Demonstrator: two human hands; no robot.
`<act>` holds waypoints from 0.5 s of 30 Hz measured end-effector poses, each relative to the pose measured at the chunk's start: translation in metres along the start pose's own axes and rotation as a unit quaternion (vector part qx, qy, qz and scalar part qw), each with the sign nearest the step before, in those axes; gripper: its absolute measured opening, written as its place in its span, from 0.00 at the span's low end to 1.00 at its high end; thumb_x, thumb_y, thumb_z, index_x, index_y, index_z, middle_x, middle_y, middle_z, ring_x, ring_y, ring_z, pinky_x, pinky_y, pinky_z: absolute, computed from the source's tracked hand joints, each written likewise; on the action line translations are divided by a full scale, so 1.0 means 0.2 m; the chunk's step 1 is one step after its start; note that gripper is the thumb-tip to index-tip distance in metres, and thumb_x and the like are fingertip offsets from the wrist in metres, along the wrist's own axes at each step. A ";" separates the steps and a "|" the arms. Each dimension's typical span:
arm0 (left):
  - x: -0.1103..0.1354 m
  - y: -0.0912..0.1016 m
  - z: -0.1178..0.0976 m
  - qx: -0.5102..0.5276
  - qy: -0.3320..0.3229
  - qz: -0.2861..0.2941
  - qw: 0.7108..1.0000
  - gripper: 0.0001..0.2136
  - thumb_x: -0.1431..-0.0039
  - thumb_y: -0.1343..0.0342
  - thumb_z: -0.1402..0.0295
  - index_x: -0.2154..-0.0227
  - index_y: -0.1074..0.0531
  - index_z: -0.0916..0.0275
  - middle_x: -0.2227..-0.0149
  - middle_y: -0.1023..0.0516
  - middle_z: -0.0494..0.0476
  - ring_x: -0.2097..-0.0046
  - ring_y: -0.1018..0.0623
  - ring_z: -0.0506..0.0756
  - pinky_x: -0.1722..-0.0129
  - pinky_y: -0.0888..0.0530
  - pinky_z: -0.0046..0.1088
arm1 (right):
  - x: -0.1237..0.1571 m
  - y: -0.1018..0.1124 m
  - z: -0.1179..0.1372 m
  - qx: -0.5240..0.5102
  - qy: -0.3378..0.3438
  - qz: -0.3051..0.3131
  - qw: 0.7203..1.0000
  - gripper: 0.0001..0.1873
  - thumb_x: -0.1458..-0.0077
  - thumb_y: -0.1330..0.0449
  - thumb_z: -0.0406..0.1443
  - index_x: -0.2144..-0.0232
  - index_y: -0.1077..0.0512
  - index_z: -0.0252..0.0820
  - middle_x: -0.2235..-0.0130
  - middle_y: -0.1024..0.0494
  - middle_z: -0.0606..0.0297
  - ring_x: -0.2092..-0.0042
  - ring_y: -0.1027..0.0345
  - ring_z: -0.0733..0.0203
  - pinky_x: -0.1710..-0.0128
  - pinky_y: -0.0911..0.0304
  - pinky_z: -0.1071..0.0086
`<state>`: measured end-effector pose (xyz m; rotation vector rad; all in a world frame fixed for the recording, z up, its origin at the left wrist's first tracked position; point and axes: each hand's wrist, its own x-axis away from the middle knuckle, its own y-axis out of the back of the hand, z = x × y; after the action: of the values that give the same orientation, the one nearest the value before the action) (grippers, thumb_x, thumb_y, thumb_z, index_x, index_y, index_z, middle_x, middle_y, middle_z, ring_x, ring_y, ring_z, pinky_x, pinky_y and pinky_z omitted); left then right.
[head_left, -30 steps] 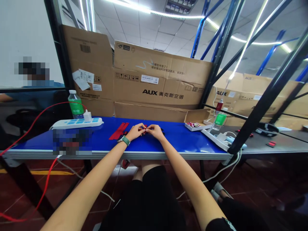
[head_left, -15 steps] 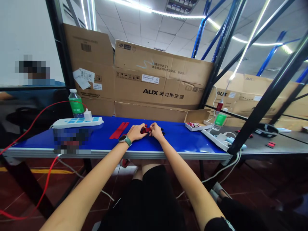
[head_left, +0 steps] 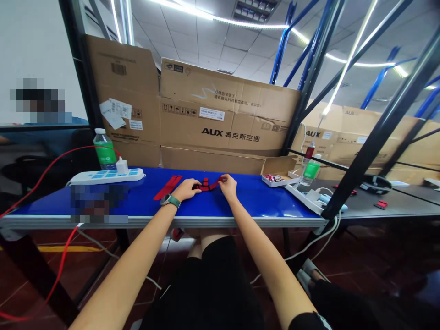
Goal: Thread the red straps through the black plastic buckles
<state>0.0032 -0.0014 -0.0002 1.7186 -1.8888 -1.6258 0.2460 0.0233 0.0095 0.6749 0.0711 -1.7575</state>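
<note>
A red strap with a dark buckle [head_left: 206,184] is stretched between my two hands just above the blue table [head_left: 240,201]. My left hand [head_left: 186,189], with a green watch on the wrist, pinches the strap's left end. My right hand [head_left: 228,184] pinches its right end. To the left of my left hand, two flat red straps [head_left: 167,187] lie side by side on the table.
A white power strip [head_left: 106,176] and a green-labelled bottle [head_left: 103,150] stand at the back left. An open small cardboard box [head_left: 278,172] with small parts sits at the right, beside another power strip [head_left: 305,197] and bottle [head_left: 311,170]. Large cardboard boxes [head_left: 223,119] wall the back. A person sits far left.
My hands were together over a small red piece; they have moved apart, and the red strap is now pulled out between them.
</note>
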 end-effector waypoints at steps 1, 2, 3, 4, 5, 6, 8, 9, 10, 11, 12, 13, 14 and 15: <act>-0.01 0.00 0.00 0.025 0.004 -0.014 1.000 0.14 0.47 0.36 0.61 0.58 0.20 0.59 0.57 0.18 0.61 0.54 0.21 0.62 0.48 0.28 0.37 | 0.00 0.00 0.01 0.025 0.036 0.001 0.999 0.09 0.50 0.37 0.33 0.63 0.27 0.43 0.69 0.22 0.65 0.67 0.24 0.58 0.59 0.26 0.64; -0.02 -0.01 -0.02 0.051 0.008 -0.029 0.998 0.15 0.47 0.36 0.60 0.57 0.20 0.60 0.57 0.17 0.61 0.54 0.20 0.61 0.49 0.27 0.37 | 0.01 0.00 0.02 0.044 0.078 0.003 0.996 0.08 0.49 0.38 0.32 0.63 0.25 0.42 0.66 0.21 0.63 0.64 0.24 0.58 0.55 0.28 0.63; -0.02 -0.01 -0.03 0.081 0.012 -0.043 0.996 0.16 0.46 0.36 0.59 0.56 0.21 0.60 0.58 0.17 0.60 0.55 0.20 0.61 0.50 0.26 0.37 | 0.01 0.00 0.03 0.053 0.121 0.008 0.991 0.08 0.47 0.39 0.32 0.63 0.23 0.42 0.64 0.20 0.61 0.61 0.24 0.58 0.51 0.29 0.63; -0.03 -0.01 -0.04 0.112 0.015 -0.056 0.992 0.17 0.45 0.37 0.58 0.55 0.21 0.60 0.58 0.17 0.60 0.56 0.19 0.60 0.51 0.26 0.36 | 0.02 0.00 0.05 0.053 0.161 0.017 0.985 0.09 0.45 0.41 0.32 0.62 0.22 0.43 0.61 0.19 0.60 0.58 0.25 0.57 0.49 0.31 0.63; -0.03 -0.01 -0.06 0.140 0.017 -0.065 0.988 0.17 0.44 0.38 0.56 0.56 0.22 0.61 0.58 0.17 0.60 0.57 0.19 0.59 0.53 0.25 0.36 | 0.03 -0.01 0.06 0.048 0.199 0.030 0.978 0.11 0.42 0.42 0.33 0.60 0.22 0.43 0.58 0.19 0.59 0.56 0.25 0.57 0.47 0.32 0.63; -0.04 -0.01 -0.07 0.165 0.017 -0.071 0.984 0.18 0.44 0.38 0.54 0.57 0.21 0.61 0.59 0.16 0.60 0.58 0.19 0.59 0.54 0.25 0.35 | 0.04 -0.02 0.07 0.041 0.232 0.047 0.971 0.12 0.40 0.44 0.33 0.58 0.21 0.43 0.56 0.19 0.57 0.53 0.25 0.56 0.46 0.33 0.63; -0.05 -0.01 -0.09 0.201 0.019 -0.073 0.977 0.19 0.44 0.39 0.51 0.60 0.21 0.62 0.59 0.16 0.60 0.58 0.19 0.59 0.55 0.24 0.35 | 0.06 -0.04 0.10 0.037 0.276 0.090 0.956 0.15 0.37 0.47 0.33 0.55 0.21 0.43 0.54 0.19 0.56 0.51 0.26 0.56 0.45 0.34 0.63; -0.05 -0.01 -0.10 0.215 0.022 -0.075 0.973 0.20 0.44 0.38 0.50 0.61 0.21 0.63 0.60 0.16 0.61 0.59 0.19 0.59 0.55 0.24 0.34 | 0.07 -0.05 0.10 0.041 0.287 0.109 0.951 0.16 0.36 0.48 0.32 0.54 0.21 0.43 0.54 0.19 0.55 0.52 0.26 0.56 0.45 0.34 0.63; -0.05 -0.01 -0.10 0.229 0.026 -0.077 0.970 0.21 0.45 0.38 0.48 0.62 0.21 0.63 0.61 0.16 0.61 0.59 0.19 0.59 0.56 0.24 0.34 | 0.07 -0.06 0.11 0.047 0.292 0.123 0.947 0.17 0.36 0.49 0.32 0.53 0.22 0.42 0.54 0.19 0.54 0.52 0.26 0.55 0.46 0.34 0.63; -0.06 -0.01 -0.10 0.244 0.030 -0.082 0.966 0.22 0.46 0.38 0.47 0.63 0.21 0.64 0.62 0.16 0.61 0.60 0.19 0.59 0.56 0.24 0.34 | 0.08 -0.06 0.12 0.053 0.294 0.132 0.945 0.17 0.35 0.49 0.32 0.52 0.22 0.42 0.53 0.19 0.54 0.52 0.26 0.55 0.46 0.34 0.63; -0.06 -0.01 -0.10 0.259 0.034 -0.089 0.961 0.24 0.48 0.37 0.45 0.64 0.21 0.64 0.63 0.17 0.61 0.60 0.19 0.59 0.56 0.24 0.34 | 0.09 -0.07 0.12 0.057 0.294 0.136 0.944 0.16 0.35 0.48 0.32 0.51 0.23 0.43 0.53 0.19 0.55 0.51 0.26 0.55 0.46 0.34 0.64; -0.06 -0.01 -0.10 0.271 0.038 -0.098 0.957 0.24 0.49 0.37 0.45 0.65 0.21 0.64 0.64 0.17 0.61 0.61 0.20 0.58 0.56 0.24 0.34 | 0.09 -0.07 0.13 0.059 0.292 0.137 0.945 0.16 0.35 0.47 0.33 0.51 0.23 0.43 0.53 0.19 0.56 0.52 0.25 0.56 0.46 0.34 0.65; -0.06 -0.01 -0.10 0.280 0.041 -0.109 0.953 0.25 0.50 0.36 0.44 0.66 0.22 0.65 0.65 0.17 0.61 0.61 0.20 0.58 0.57 0.24 0.34 | 0.10 -0.07 0.13 0.060 0.289 0.139 0.945 0.15 0.35 0.46 0.33 0.51 0.24 0.44 0.54 0.19 0.57 0.52 0.25 0.56 0.47 0.34 0.66; -0.06 -0.01 -0.10 0.286 0.045 -0.117 0.950 0.25 0.50 0.36 0.44 0.67 0.22 0.65 0.65 0.17 0.61 0.62 0.20 0.58 0.57 0.24 0.34 | 0.10 -0.07 0.13 0.060 0.286 0.141 0.946 0.13 0.35 0.45 0.34 0.52 0.24 0.44 0.56 0.18 0.59 0.54 0.24 0.57 0.49 0.33 0.67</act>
<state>0.0223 -0.0035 0.0143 2.2564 -2.3415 -1.0834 0.2203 -0.0007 0.0172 1.2085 0.2525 -1.2554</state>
